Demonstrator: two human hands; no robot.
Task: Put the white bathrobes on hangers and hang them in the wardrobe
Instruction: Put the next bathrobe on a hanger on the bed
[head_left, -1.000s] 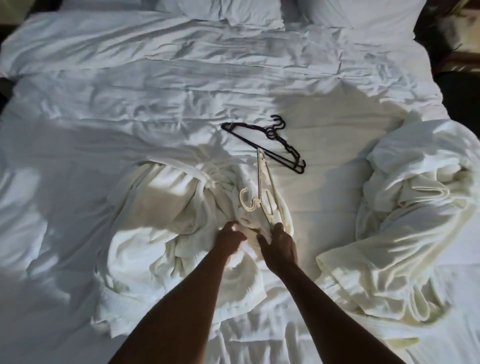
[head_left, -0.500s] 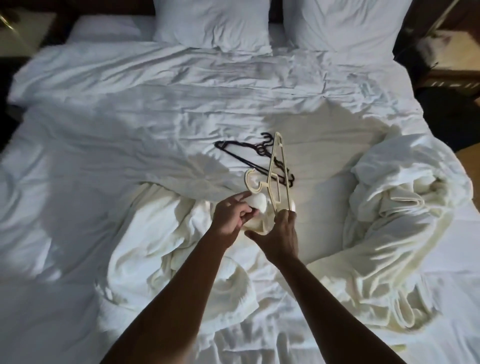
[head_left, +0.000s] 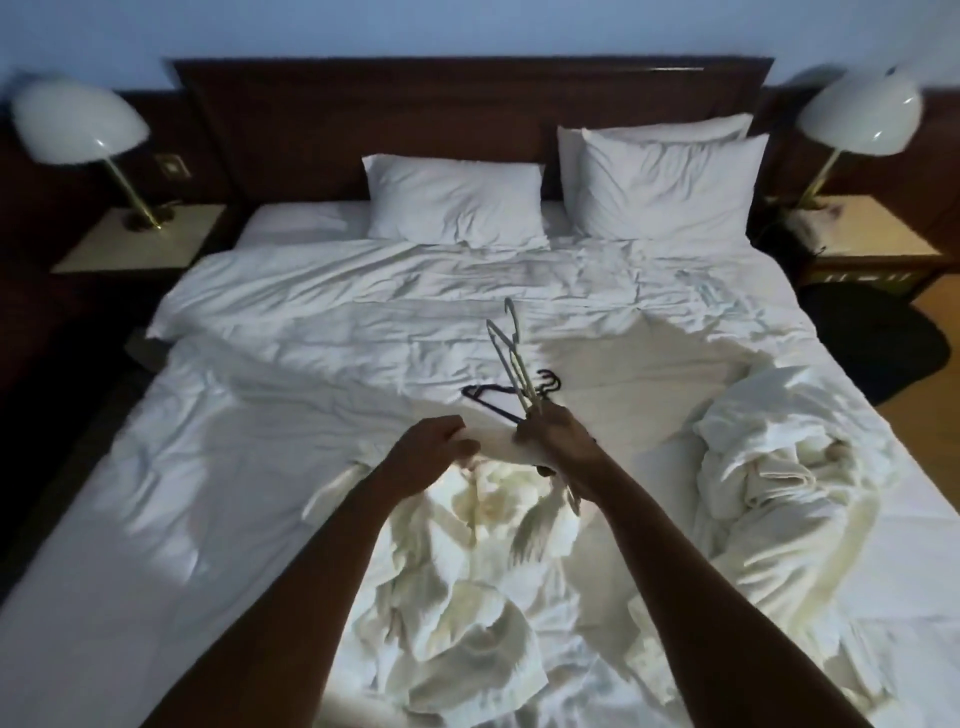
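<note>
- The right hand (head_left: 558, 441) has its grip clamped around the lower end of a cream hanger (head_left: 511, 358), which tilts up and away over the bed (head_left: 311, 364), its hook at the top.
- The left hand (head_left: 426, 452) has its grip pinched on the upper edge of a white bathrobe (head_left: 483, 561), lifted just beside the right hand; the fingers curl into the cloth.
- That bathrobe hangs from both hands and spreads in crumpled folds over the near part of the bed, between the two forearms.
- A second bathrobe (head_left: 769, 483) lies bunched in a heap on the right side of the bed, well apart from the hands.
- Dark hangers (head_left: 498, 402) lie flat on the duvet just beyond the hands, partly hidden behind the cream one; how many there are cannot be told.
- Two pillows (head_left: 457, 202) lean against the dark headboard (head_left: 363, 109).
- A white-shaded lamp (head_left: 78, 124) stands on the bedside surface (head_left: 104, 249) at the left, and another lamp (head_left: 857, 114) at the right.
</note>
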